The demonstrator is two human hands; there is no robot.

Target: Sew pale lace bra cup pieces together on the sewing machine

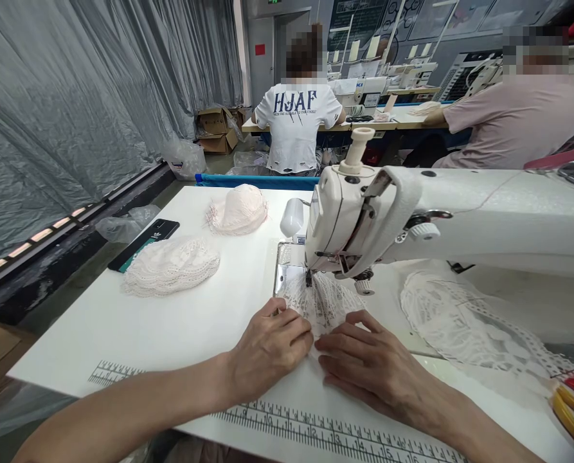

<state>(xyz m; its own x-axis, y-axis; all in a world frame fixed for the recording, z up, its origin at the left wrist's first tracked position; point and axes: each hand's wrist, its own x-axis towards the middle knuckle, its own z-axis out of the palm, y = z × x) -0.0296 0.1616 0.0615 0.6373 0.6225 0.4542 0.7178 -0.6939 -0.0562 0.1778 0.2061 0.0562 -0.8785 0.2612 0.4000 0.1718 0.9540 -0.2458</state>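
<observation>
A small piece of white lace (321,301) lies under the needle of a white sewing machine (412,212). My left hand (267,350) rests on the table with curled fingers pinching the lace's near left edge. My right hand (364,363) lies beside it, fingers pressed down on the lace's near right edge. Both hands meet just in front of the needle plate (283,273).
Two stacks of pale lace pieces (171,265) (238,209) and a dark phone (144,243) lie at the table's left. More lace (460,321) is heaped right of the machine. Ruler markings (325,434) run along the near edge. Two people sit at benches behind.
</observation>
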